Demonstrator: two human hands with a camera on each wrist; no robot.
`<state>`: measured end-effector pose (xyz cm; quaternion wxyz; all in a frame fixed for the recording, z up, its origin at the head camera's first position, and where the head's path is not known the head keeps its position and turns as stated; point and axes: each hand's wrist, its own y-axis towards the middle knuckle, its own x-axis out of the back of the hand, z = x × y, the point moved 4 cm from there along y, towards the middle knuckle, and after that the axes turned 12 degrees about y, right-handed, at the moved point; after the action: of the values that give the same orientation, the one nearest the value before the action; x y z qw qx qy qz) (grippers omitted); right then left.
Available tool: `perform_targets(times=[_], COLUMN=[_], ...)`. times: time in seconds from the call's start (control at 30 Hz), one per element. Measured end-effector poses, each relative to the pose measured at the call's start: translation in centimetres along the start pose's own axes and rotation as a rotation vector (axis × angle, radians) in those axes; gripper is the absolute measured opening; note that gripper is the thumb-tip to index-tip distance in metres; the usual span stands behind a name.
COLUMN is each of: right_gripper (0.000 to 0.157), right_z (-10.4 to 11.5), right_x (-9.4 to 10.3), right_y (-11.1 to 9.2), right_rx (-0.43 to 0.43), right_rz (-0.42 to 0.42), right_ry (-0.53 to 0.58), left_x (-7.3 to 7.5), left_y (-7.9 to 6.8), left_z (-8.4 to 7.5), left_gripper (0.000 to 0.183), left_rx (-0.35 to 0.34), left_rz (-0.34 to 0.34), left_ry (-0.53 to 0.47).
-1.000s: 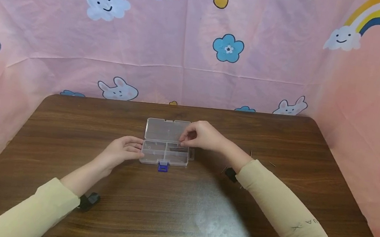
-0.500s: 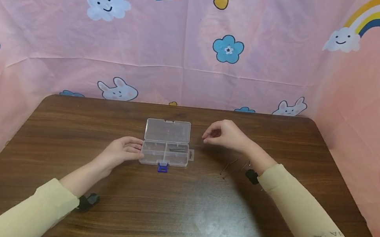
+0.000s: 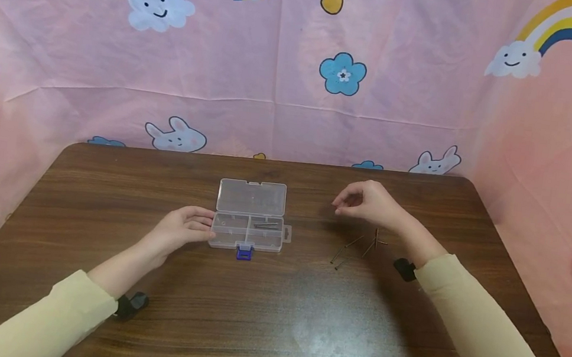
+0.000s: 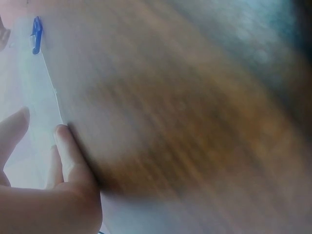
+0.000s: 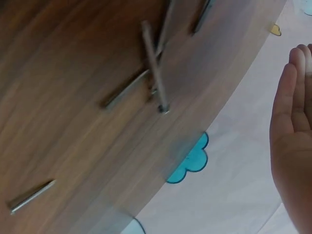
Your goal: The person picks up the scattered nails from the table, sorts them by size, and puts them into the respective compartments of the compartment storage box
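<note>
A clear plastic compartment box (image 3: 227, 246) lies on the table with its lid (image 3: 251, 198) tipped back and a blue latch (image 3: 244, 253) at the front. Thin metal nails (image 3: 266, 224) lie in its back right compartment. My left hand (image 3: 180, 228) holds the box's left end, thumb near the front corner. To the right of the box, my right hand (image 3: 371, 204) hovers over the table with bent fingers and nothing visible in them. Several loose nails (image 5: 155, 68) lie on the wood below it, some crossing one another.
A brown wood-grain table (image 3: 226, 314) carries everything, its far edge meeting a pink patterned cloth (image 3: 246, 66) that also runs along both sides. A hang tab (image 3: 287, 234) sticks out from the box's right end. Dark wrist devices (image 3: 405, 270) sit beneath both forearms.
My right hand has moved away from above the box's back right compartment, out to the right over the loose nails, which now show more fully. The left hand and box stay in place.
</note>
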<state>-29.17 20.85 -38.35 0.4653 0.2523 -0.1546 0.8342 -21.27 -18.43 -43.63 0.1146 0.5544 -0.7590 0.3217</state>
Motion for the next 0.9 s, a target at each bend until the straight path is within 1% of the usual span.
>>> perform_targets(times=[0.17,0.47,0.57,0.8,0.9], right_gripper=[0.014,0.012,0.012,0.015,0.016], right_z=[-0.8,-1.9,-2.2,-3.1,-3.3], right_x=[0.3,0.4,0.3,-0.2,-0.5], right_y=[-0.7,-2.1,-2.4,-3.0,-3.2], right_rx=[-0.013,-0.073,-0.075,-0.068,-0.072], right_rz=[0.011,0.073,0.101,0.166,0.193], right_ry=[-0.013,0.003,0.011,-0.020,-0.009], left_x=[0.0,0.1,0.1,0.0,0.0], left_y=[0.0,-0.1,-0.1,0.0,0.1], left_z=[0.1,0.1,0.0,0.2,0.2], left_gripper=[0.064,0.064,0.063,0.064,0.064], left_rx=[0.001,0.007,0.008,0.007,0.012], left_rz=[0.004,0.001,0.000,0.001,0.003], left_ry=[-0.005,-0.002,0.000,-0.004,-0.007])
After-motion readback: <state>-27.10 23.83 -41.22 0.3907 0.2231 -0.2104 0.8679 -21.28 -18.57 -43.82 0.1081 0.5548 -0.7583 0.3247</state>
